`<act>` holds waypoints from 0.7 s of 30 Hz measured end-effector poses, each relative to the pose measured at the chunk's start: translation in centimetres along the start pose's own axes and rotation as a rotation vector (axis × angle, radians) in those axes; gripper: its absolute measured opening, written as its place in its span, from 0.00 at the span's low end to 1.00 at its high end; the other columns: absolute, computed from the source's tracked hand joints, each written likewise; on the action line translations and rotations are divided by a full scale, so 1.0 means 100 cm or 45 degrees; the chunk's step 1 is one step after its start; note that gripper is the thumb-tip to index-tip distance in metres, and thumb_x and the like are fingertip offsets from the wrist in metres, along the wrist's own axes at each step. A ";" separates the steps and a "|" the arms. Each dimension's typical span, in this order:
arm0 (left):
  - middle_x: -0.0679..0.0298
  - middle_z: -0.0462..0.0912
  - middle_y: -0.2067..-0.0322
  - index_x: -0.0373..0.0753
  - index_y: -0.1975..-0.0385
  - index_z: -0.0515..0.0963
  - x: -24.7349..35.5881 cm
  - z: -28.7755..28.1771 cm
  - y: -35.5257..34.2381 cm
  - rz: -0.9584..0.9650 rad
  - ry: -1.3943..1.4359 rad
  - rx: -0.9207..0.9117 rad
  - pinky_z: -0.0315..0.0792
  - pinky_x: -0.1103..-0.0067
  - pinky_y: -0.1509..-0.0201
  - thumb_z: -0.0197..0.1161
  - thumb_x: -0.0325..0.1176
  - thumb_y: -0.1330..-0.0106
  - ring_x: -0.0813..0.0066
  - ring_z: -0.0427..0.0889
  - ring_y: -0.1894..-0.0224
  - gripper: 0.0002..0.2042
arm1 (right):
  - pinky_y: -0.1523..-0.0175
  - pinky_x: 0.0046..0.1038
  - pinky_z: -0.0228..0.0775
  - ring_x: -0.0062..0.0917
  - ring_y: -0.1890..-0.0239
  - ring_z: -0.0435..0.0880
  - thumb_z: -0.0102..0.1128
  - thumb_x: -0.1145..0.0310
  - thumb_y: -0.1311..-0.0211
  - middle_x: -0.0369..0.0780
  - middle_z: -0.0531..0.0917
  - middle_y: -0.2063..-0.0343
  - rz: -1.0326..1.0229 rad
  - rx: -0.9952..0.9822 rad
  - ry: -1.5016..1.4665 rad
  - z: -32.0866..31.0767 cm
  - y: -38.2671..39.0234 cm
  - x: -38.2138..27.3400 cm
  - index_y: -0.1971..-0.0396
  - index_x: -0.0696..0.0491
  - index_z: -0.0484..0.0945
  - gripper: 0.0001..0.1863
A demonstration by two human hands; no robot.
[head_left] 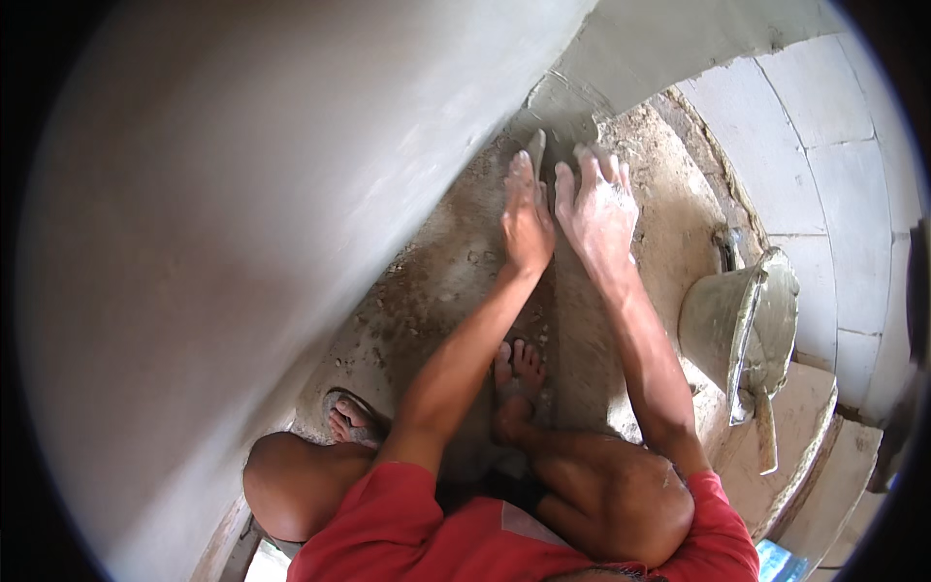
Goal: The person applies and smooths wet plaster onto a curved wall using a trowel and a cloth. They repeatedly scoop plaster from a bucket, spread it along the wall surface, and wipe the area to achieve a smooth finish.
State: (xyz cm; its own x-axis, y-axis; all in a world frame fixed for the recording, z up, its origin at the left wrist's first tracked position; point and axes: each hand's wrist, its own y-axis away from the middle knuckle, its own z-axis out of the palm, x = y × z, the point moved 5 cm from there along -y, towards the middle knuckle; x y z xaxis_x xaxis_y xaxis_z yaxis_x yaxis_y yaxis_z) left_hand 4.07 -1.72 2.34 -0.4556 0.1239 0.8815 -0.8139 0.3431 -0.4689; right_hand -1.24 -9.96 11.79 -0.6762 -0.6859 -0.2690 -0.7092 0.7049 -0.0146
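My left hand [527,218] is stretched out ahead, its dusty fingers straight and close together. A narrow grey-white piece [539,155] shows beside its fingertips; I cannot make out whether it is a finger or something separate. Just to the right, my right hand [601,209] reaches over a rough, pale cement surface, coated in white dust, fingers spread and partly bent. Damp grey cement [562,102] lies just beyond both hands, in the corner by the plastered wall [252,184]. No tool is visible in the right hand.
A cement-smeared bucket [713,315] stands tilted at my right, with a wooden-handled tool [766,432] at its rim. Pale blocks [839,175] line the curved right side. Steps [790,446] lie at the lower right. Crumbs of debris [417,276] litter the floor near my bare feet.
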 end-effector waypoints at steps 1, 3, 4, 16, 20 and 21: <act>0.41 0.74 0.27 0.31 0.23 0.66 -0.010 0.005 0.003 -0.121 -0.075 0.029 0.67 0.56 0.19 0.59 0.21 0.22 0.43 0.74 0.26 0.28 | 0.17 0.52 0.54 0.53 0.20 0.65 0.69 0.56 0.29 0.58 0.70 0.25 -0.170 0.286 0.116 -0.003 0.000 0.002 0.26 0.63 0.70 0.39; 0.39 0.75 0.29 0.30 0.24 0.68 -0.026 0.017 0.002 -0.210 -0.135 0.064 0.67 0.55 0.20 0.60 0.20 0.24 0.41 0.75 0.26 0.28 | 0.18 0.54 0.54 0.53 0.20 0.65 0.67 0.56 0.28 0.60 0.70 0.26 -0.355 0.560 0.266 0.000 0.000 0.012 0.28 0.68 0.70 0.38; 0.38 0.75 0.29 0.30 0.24 0.67 -0.032 0.021 0.002 -0.187 -0.125 0.067 0.67 0.54 0.20 0.60 0.19 0.24 0.41 0.75 0.27 0.28 | 0.17 0.54 0.53 0.54 0.20 0.65 0.66 0.56 0.27 0.61 0.70 0.25 -0.363 0.540 0.293 0.004 0.001 0.018 0.28 0.68 0.70 0.38; 0.39 0.67 0.24 0.32 0.21 0.62 -0.087 0.082 -0.013 -0.188 -0.248 0.241 0.54 0.47 0.16 0.53 0.26 0.18 0.37 0.64 0.20 0.27 | 0.16 0.54 0.47 0.56 0.18 0.59 0.51 0.53 0.16 0.61 0.64 0.22 -0.274 0.421 0.199 0.015 -0.006 0.030 0.26 0.67 0.68 0.34; 0.39 0.64 0.22 0.31 0.20 0.61 -0.095 0.094 -0.024 -0.163 -0.211 0.248 0.54 0.52 0.15 0.53 0.25 0.18 0.38 0.61 0.19 0.28 | 0.16 0.54 0.47 0.56 0.18 0.59 0.48 0.53 0.15 0.61 0.64 0.22 -0.254 0.410 0.172 0.014 -0.006 0.032 0.25 0.66 0.67 0.34; 0.39 0.63 0.21 0.31 0.20 0.60 -0.098 0.095 -0.026 -0.187 -0.145 0.192 0.54 0.54 0.14 0.54 0.25 0.19 0.39 0.60 0.18 0.29 | 0.16 0.54 0.47 0.56 0.18 0.59 0.48 0.53 0.15 0.61 0.64 0.22 -0.254 0.413 0.159 0.014 -0.006 0.031 0.25 0.66 0.67 0.34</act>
State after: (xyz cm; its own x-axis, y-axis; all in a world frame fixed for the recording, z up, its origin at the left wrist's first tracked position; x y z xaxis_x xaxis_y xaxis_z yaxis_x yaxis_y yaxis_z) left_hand 7.18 -12.69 -5.63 -0.3591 -0.0257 0.9329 -0.9152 0.2054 -0.3466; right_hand -2.66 -12.26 9.58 -0.5650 -0.8176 -0.1111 -0.7426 0.5625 -0.3635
